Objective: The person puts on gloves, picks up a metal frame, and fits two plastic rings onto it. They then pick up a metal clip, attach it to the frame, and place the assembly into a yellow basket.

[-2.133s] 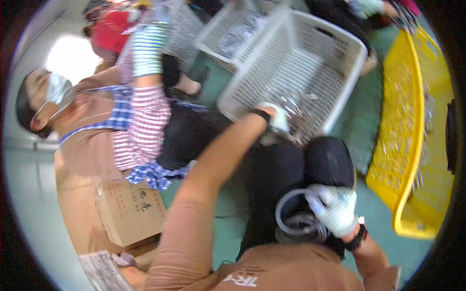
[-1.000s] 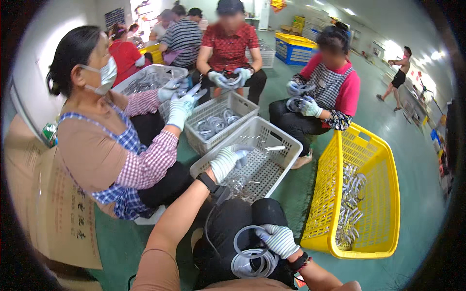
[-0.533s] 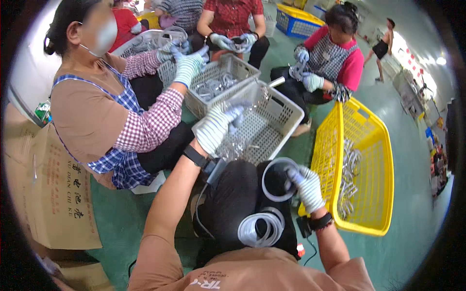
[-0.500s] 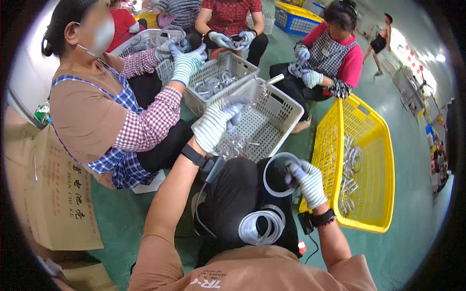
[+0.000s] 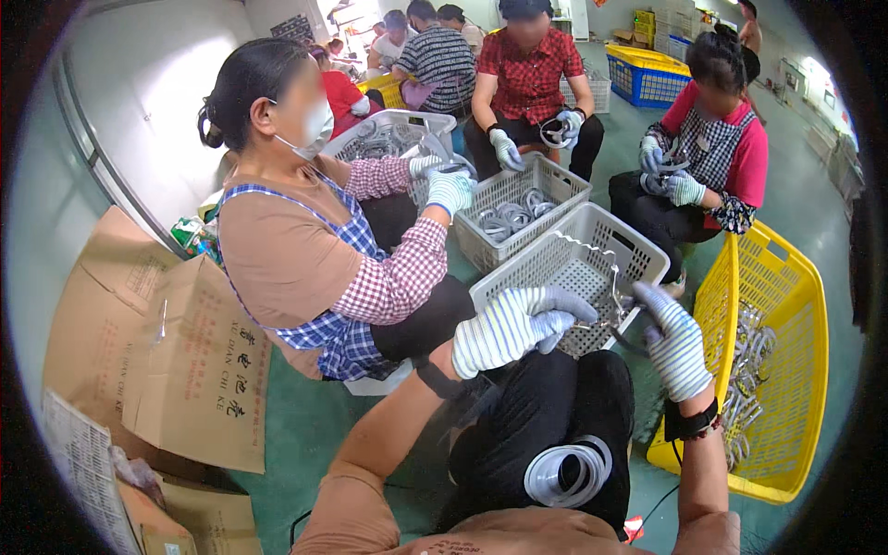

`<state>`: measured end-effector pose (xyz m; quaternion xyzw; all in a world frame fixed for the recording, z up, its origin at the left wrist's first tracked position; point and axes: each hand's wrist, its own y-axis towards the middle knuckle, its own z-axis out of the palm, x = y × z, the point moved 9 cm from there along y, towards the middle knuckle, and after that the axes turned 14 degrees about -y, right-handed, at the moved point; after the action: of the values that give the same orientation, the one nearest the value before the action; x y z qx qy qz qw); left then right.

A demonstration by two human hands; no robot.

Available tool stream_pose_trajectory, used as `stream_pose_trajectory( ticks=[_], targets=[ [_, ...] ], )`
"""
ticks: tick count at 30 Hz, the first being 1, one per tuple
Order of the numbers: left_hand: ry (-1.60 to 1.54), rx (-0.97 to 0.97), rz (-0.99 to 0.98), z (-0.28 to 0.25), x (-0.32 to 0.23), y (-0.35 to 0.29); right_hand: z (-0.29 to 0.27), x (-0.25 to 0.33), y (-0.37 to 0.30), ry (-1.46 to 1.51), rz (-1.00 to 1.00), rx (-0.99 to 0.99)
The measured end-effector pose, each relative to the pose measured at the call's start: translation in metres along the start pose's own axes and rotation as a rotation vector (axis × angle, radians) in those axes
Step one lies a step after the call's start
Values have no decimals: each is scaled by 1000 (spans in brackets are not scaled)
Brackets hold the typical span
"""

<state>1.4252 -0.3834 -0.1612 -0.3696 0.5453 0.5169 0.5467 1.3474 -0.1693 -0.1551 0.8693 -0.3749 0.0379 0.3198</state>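
Note:
My left hand (image 5: 523, 333), in a striped glove with grey fingertips, is closed in a pinch over the near edge of a grey crate (image 5: 573, 275). A thin, shiny, curly strip (image 5: 614, 277) runs from about its fingertips up across the crate. My right hand (image 5: 677, 347), gloved alike, has its fingers around a grey ring (image 5: 631, 343), seen almost edge-on and partly hidden by the fingers. On my lap lies a stack of pale grey rings (image 5: 544, 475).
A yellow basket (image 5: 797, 370) holding several rings stands to my right. Beyond my crate is another grey crate (image 5: 476, 245) of rings. Co-workers sit to the left, ahead and right, handling rings. Cardboard boxes (image 5: 199, 370) stand at the left; a blue-and-yellow crate (image 5: 647, 79) is farther back.
My left hand has drawn back nearer to me, and my hands are closer together. The ring has turned from face-on to nearly edge-on. My view has tilted up and swung left.

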Motion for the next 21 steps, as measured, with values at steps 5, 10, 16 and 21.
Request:
stream_pose_trajectory(
  ticks=[5,10,16,21],
  targets=[
    [3,43,-40,24,-2,0,22,4,-32,24,6,151],
    [-112,-349,179,-15,-7,12,2,-49,-55,55,347,-89],
    [-96,-144,8,3,74,26,28,-58,-60,914,681,47],
    [-383,458,-308,103,100,43,49,4,-77,995,515,307]
  ],
)
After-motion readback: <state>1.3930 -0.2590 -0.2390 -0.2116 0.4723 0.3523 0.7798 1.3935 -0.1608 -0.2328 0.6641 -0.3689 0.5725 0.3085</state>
